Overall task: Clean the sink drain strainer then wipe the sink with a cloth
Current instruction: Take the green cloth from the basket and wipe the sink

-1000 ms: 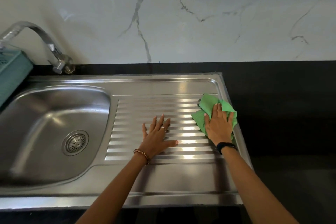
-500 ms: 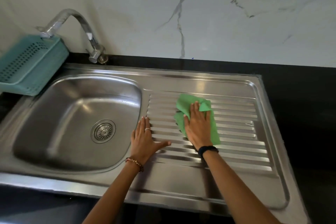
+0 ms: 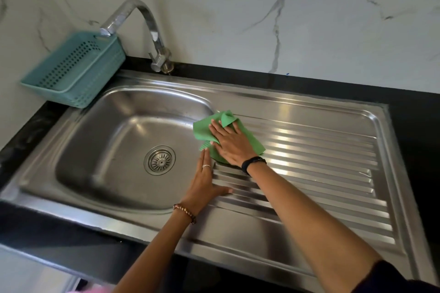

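Cloth (image 3: 204, 129): green, crumpled, flat on sink's (image 3: 309, 254) ribbed drainboard right at basin's right rim, one corner overhanging basin. Pinned under right hand (image 3: 232, 144), grip wide open: fingers straight and spread, palm pressing down, nothing curled round cloth. Left hand (image 3: 202, 185) just nearer than cloth, also flat and open, bracing on rim between basin and ribs, holding nothing. Strainer (image 3: 159, 160) seated in basin floor, left of cloth, looks clean. Judged step: wiping drainboard twd basin. To do well: keep palm pressure even, stroke along ribs not across so grooves get wiped, refold cloth if bunching, then over rim into basin w/o dropping cloth. No brands, labels or writing legible.
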Available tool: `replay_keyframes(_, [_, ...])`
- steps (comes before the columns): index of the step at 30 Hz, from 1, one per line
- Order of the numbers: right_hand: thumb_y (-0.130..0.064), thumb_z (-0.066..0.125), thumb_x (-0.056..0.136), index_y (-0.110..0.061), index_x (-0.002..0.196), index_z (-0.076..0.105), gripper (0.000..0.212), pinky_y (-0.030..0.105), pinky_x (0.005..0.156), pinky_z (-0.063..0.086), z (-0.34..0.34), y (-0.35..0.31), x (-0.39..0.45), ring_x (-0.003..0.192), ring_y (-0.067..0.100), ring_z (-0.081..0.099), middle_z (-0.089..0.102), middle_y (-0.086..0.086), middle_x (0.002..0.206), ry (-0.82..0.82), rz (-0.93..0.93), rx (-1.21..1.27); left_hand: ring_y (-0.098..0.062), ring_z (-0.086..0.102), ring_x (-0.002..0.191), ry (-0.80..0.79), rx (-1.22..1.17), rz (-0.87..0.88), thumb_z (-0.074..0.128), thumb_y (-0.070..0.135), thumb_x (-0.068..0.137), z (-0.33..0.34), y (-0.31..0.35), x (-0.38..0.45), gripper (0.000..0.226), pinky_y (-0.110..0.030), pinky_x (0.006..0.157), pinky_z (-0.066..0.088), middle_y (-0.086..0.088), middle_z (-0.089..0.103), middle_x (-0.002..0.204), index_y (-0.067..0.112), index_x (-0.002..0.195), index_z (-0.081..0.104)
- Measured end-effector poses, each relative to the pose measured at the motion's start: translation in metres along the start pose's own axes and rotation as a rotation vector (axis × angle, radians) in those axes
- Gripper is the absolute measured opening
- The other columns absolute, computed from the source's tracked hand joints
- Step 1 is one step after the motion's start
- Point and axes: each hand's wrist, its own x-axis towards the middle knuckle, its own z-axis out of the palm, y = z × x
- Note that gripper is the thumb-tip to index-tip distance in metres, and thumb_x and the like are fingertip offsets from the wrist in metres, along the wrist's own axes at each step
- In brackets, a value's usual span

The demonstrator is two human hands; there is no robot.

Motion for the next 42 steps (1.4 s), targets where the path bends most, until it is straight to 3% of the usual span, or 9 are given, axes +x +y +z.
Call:
replay_keyframes(2, [-0.038,0.025,0.099,-0.016,0.149,0.012,0.056,0.045,0.119,0.001,0.001,-0.001,-0.012,0.145,0.018,0.014,0.012,0.0,0.159,0.006,-0.021,0.016,-0.013,-0.013,0.141,0.038,0.025,0.001,0.082,0.03,0.064,0.003,0.001,-0.004,0.126,-0.012,0.106,-0.002,-0.01,-0.017,0.155,0.006,0.144,-0.013])
replay_keyframes(4, [-0.038,0.026,0.099,-0.016,0.149,0.012,0.056,0.044,0.118,0.0,0.003,-0.001,-0.029,0.146,0.017,0.014,0.013,-0.001,0.158,0.03,0.002,0.061,-0.017,-0.013,0.142,0.076,0.103,0.021,0.08,0.038,0.064,0.007,0.004,-0.011,0.128,-0.025,0.113,0.0,-0.01,-0.018,0.154,0.008,0.142,-0.017])
replay_keyframes(7, [-0.039,0.028,0.099,-0.017,0.149,0.013,0.057,0.043,0.118,-0.001,0.007,0.013,-0.065,0.145,0.016,0.014,0.014,-0.002,0.158,0.079,0.119,0.123,-0.01,-0.019,0.136,0.088,0.225,0.078,0.072,0.053,0.065,0.024,0.016,-0.015,0.125,-0.036,0.114,-0.01,-0.008,-0.018,0.155,0.017,0.138,-0.023])
replay_keyframes(12, [-0.04,0.026,0.099,-0.017,0.149,0.009,0.057,0.041,0.119,-0.002,0.009,0.069,-0.144,0.146,0.015,0.008,0.009,-0.002,0.159,0.12,0.347,0.098,-0.01,-0.021,0.139,-0.041,0.414,0.171,0.061,0.063,0.07,0.076,0.065,-0.003,0.116,-0.04,0.108,-0.021,-0.002,-0.018,0.155,0.022,0.135,-0.026])
replay_keyframes(19, [-0.037,0.025,0.099,-0.014,0.149,0.009,0.057,0.046,0.118,0.003,-0.003,0.149,-0.242,0.144,0.019,0.019,0.01,0.003,0.159,0.119,0.662,0.055,-0.017,-0.018,0.143,-0.227,0.528,0.212,0.047,0.077,0.068,0.129,0.101,0.003,0.104,-0.06,0.106,-0.017,0.003,-0.017,0.156,0.033,0.145,-0.008])
replay_keyframes(28, [-0.042,0.017,0.099,-0.005,0.148,0.009,0.062,0.046,0.117,0.016,0.004,0.126,-0.271,0.141,0.025,0.027,0.019,0.013,0.156,0.099,0.897,0.01,-0.016,-0.018,0.143,-0.252,0.534,0.19,0.049,0.077,0.067,0.128,0.098,0.007,0.104,-0.061,0.105,-0.017,0.005,-0.018,0.156,0.033,0.145,-0.006])
replay_keyframes(32, [-0.047,-0.001,0.089,-0.005,0.147,0.017,0.074,0.045,0.116,0.02,0.006,0.105,-0.284,0.139,0.028,0.031,0.026,0.014,0.154,0.128,0.915,0.04,-0.015,-0.018,0.143,-0.252,0.538,0.196,0.047,0.077,0.068,0.128,0.097,0.007,0.104,-0.061,0.105,-0.017,0.005,-0.018,0.155,0.033,0.145,-0.006])
replay_keyframes(37, [-0.039,0.025,0.099,-0.004,0.146,0.018,0.06,0.046,0.115,0.02,0.002,0.124,-0.267,0.139,0.031,0.029,0.028,0.015,0.153,0.137,0.942,0.061,-0.016,-0.017,0.143,-0.233,0.505,0.238,0.047,0.072,0.074,0.122,0.092,0.004,0.097,-0.057,0.109,-0.015,0.005,-0.015,0.156,0.031,0.146,-0.003])
replay_keyframes(42, [-0.033,0.027,0.099,0.0,0.145,0.021,0.056,0.049,0.111,0.02,-0.01,0.146,-0.236,0.137,0.032,0.031,0.026,0.017,0.153,0.11,0.966,0.069,-0.018,-0.017,0.143,-0.147,0.491,0.22,0.049,0.062,0.081,0.09,0.065,-0.003,0.089,-0.053,0.111,-0.014,0.003,-0.012,0.157,0.028,0.147,0.0])
